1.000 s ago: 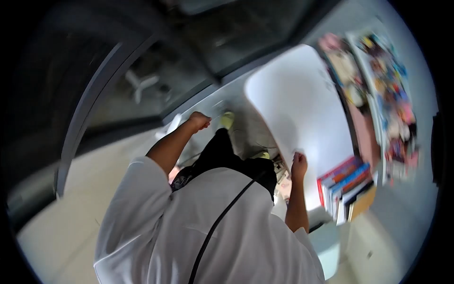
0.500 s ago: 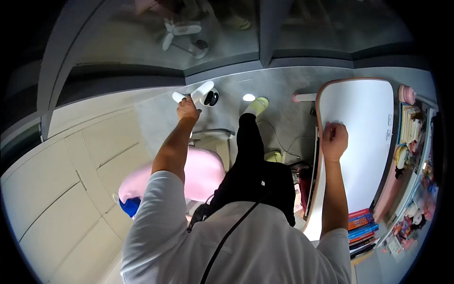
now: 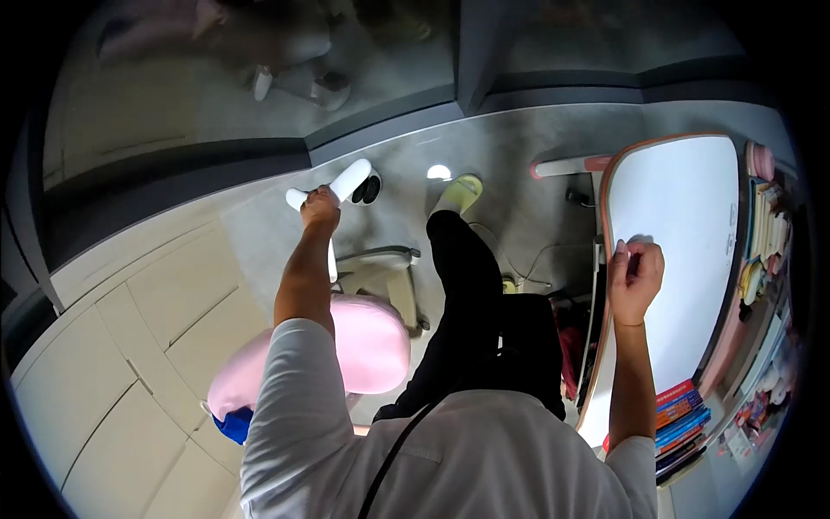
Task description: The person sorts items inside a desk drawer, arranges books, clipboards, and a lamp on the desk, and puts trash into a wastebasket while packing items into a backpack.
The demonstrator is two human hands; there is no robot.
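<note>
My left hand (image 3: pixel 320 209) is closed around a white, several-armed stand (image 3: pixel 349 180) whose exact kind I cannot make out. One rounded arm slants up to the right of my fingers, and a shorter one sticks out to the left. Close beside it is a round white part with two black ovals (image 3: pixel 367 189). My right hand (image 3: pixel 637 281) is at the left edge of the white tabletop (image 3: pixel 687 199). Its fingers are curled in with the thumb near them, and nothing shows in them.
A pink chair (image 3: pixel 372 346) with a beige base stands to my left, before pale cabinets (image 3: pixel 164 320). Books (image 3: pixel 679 415) lie stacked at the table's near end. Shelves of books and toys line the right. A cable (image 3: pixel 536 259) crosses the floor by my slippered foot (image 3: pixel 458 195).
My left hand and the white stand have shifted left and slightly down in view. My right hand has turned, showing more of its curled fingers. The whole view has shifted a little.
</note>
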